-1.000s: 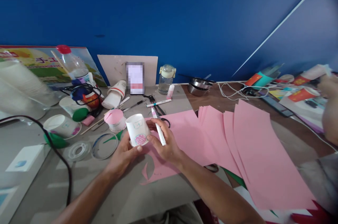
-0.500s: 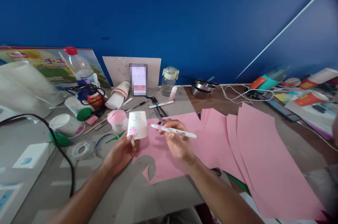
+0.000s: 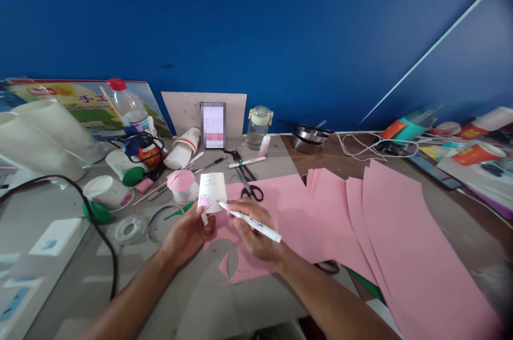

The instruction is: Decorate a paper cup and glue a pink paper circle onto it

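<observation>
My left hand (image 3: 192,230) is closed around a white paper cup (image 3: 216,190), held up over the table. A green window outline and a pink cross-hatched patch are drawn on the cup's side. A small white piece like a pen cap (image 3: 204,218) sticks out between the left fingers. In my right hand (image 3: 254,228) is a white acrylic marker (image 3: 260,229), its pink tip at the lower right of the cup; I cannot tell whether it touches. Beyond the right hand lie black-handled scissors (image 3: 251,191). Pink paper (image 3: 288,238) with a round cut-out spreads beneath the hands.
Left of the cup stands a small cup with a pink round top (image 3: 182,182). Clear tape (image 3: 128,229), a tipped paper cup (image 3: 105,192) and a black cable (image 3: 108,244) are farther left. A water bottle (image 3: 258,129) and phone (image 3: 214,125) stand behind; pink sheets (image 3: 409,233) lie right.
My right hand has moved left and tilted the marker, bringing its tip from beside the cup to the cup's lower right. The scissors handles now show. The whole view has shifted slightly.
</observation>
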Demonstrator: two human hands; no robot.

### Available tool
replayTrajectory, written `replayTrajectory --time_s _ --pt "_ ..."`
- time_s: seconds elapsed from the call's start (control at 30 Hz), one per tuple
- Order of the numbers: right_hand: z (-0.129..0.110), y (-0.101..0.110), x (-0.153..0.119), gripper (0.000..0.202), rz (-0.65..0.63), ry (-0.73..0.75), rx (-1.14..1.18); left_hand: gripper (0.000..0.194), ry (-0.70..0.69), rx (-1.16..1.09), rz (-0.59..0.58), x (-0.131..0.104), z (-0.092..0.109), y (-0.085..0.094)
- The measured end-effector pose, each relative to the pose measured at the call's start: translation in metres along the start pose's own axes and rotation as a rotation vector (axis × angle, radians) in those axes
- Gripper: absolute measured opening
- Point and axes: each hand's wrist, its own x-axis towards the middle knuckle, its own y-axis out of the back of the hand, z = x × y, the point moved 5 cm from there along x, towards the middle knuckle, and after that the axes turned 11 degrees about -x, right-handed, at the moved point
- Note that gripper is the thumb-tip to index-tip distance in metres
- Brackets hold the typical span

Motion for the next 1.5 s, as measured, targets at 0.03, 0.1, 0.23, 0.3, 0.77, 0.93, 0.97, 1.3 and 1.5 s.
replayTrajectory --time_s 0.03,0.1,0.23,0.3,0.77,0.93,0.97,1.3,1.5 --pt "0.0004 0.0 -0.0001 0.023 0.006 0.003 0.002 0.026 -0.002 0.004 -0.007 0.0001 0.0 -0.0004" --pt "0.0012 0.0002 -0.0002 0.023 0.02 0.002 0.009 0.024 -0.006 0.013 -0.025 0.0 0.0001 -0.0018" --pt "0.0021 0.0008 0.0001 0.021 0.043 -0.011 0.024 0.023 -0.033 0.023 -0.038 0.0001 0.0009 -0.0031" --pt "0.0027 0.001 0.0002 0.019 0.043 -0.031 0.034 0.024 -0.047 0.03 -0.044 0.0003 0.0008 -0.0028" --pt "0.0038 0.004 0.0002 0.014 0.023 -0.1 0.026 0.023 -0.035 0.057 -0.089 -0.0003 -0.0004 -0.0011" --pt "0.0019 0.0037 0.0014 0.014 0.009 -0.088 0.04 0.022 -0.047 0.048 -0.088 0.0005 0.0 0.0003" --pt "0.0017 0.0038 0.0015 0.014 0.014 -0.079 0.04 0.022 -0.049 0.047 -0.091 0.0006 0.0 0.0002" --pt "0.002 0.0034 0.0002 0.015 0.03 -0.045 0.041 0.021 -0.056 0.047 -0.123 0.0009 -0.0003 -0.0004" --pt "0.0011 0.0037 0.0008 0.014 0.031 -0.029 0.053 0.021 -0.064 0.06 -0.123 0.0008 -0.0006 0.0011"
